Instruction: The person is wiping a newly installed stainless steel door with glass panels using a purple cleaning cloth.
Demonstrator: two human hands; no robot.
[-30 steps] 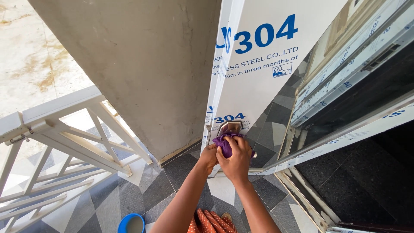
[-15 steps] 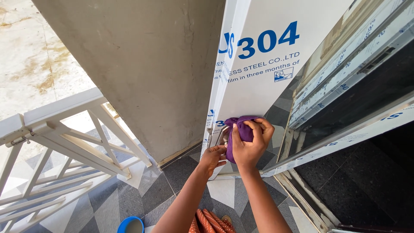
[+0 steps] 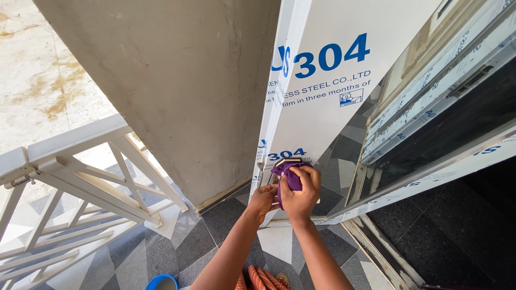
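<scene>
Near, a blue bucket (image 3: 163,282) sits on the tiled floor. Further, the left hand (image 3: 263,200) grips the door (image 3: 322,102) edge; the right hand (image 3: 300,194) presses a purple cloth (image 3: 289,174) against the handle (image 3: 283,161).

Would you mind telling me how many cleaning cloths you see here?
1. A purple cloth is pressed by the right hand against the door's metal handle plate; the left hand is beside it. Others may lie outside view.
</scene>
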